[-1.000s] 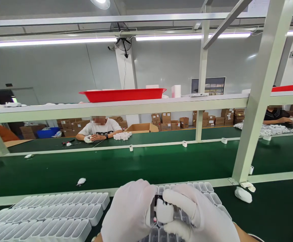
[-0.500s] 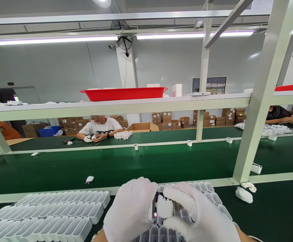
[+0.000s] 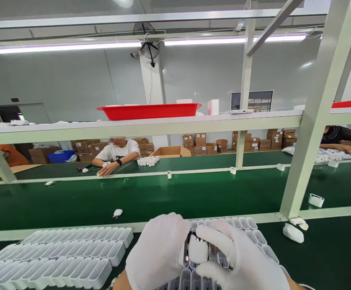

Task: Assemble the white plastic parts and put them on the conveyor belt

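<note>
My left hand [image 3: 160, 251] and my right hand [image 3: 238, 255], both in white gloves, meet at the bottom middle. Between them is a small white plastic part [image 3: 198, 249] with dark edges and a small pinkish-red spot at its left side. The left fingers are curled round its left side, while the right thumb and forefinger close on it from the right. The gloves hide much of its shape. Right under the hands stand rows of open white plastic casings [image 3: 185, 278]. A second block of white casings [image 3: 81, 270] lies to the left.
Behind the casings runs a green conveyor belt [image 3: 163, 201] carrying spaced white parts, one of them a white casing [image 3: 316, 200]. A slanted post [image 3: 308, 121] rises at right beside a white bundle [image 3: 293, 233]. Overhead, a shelf holds a red tray [image 3: 151, 111]. Co-workers sit across the belt.
Parts on the belt have shifted to the right. The co-worker opposite has stretched a hand to the belt's far edge, and the one at far right has moved an arm. My hands have barely moved.
</note>
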The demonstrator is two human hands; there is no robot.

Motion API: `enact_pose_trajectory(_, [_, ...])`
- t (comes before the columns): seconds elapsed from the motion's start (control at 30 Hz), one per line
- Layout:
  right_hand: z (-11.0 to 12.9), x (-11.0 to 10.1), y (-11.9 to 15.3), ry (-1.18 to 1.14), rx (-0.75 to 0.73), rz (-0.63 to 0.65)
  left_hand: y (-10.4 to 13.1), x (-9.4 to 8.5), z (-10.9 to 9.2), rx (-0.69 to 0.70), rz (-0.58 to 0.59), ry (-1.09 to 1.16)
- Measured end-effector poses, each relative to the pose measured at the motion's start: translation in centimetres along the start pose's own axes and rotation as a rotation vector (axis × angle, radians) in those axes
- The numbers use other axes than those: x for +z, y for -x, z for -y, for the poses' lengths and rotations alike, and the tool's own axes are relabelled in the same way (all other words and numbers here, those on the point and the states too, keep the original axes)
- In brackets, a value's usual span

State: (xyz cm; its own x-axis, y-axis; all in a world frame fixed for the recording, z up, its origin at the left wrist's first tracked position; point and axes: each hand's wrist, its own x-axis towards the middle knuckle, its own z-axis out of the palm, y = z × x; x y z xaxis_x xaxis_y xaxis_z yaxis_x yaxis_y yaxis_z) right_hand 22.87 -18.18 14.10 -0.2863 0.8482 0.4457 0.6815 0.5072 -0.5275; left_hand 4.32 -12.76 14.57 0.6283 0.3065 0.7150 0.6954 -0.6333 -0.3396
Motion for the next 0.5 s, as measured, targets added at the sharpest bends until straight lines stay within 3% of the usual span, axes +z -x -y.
enact_pose_trajectory(0.13, [0.26,0.09,0.16,0.022,-0.06,-0.055,-0.01,0.04,-0.06,0.003,0.014,-0.001])
enact_pose_trajectory(0.27, [0.33,0.3,0.3,0.064,-0.007,-0.085,-0.1,0.07,0.05,-0.001,0.045,-0.002])
enact_pose_trajectory(0.5, [-0.14,0.37,-0.06,0.044,-0.021,-0.029,0.09,0.25,0.2,-0.015,0.089,0.018])
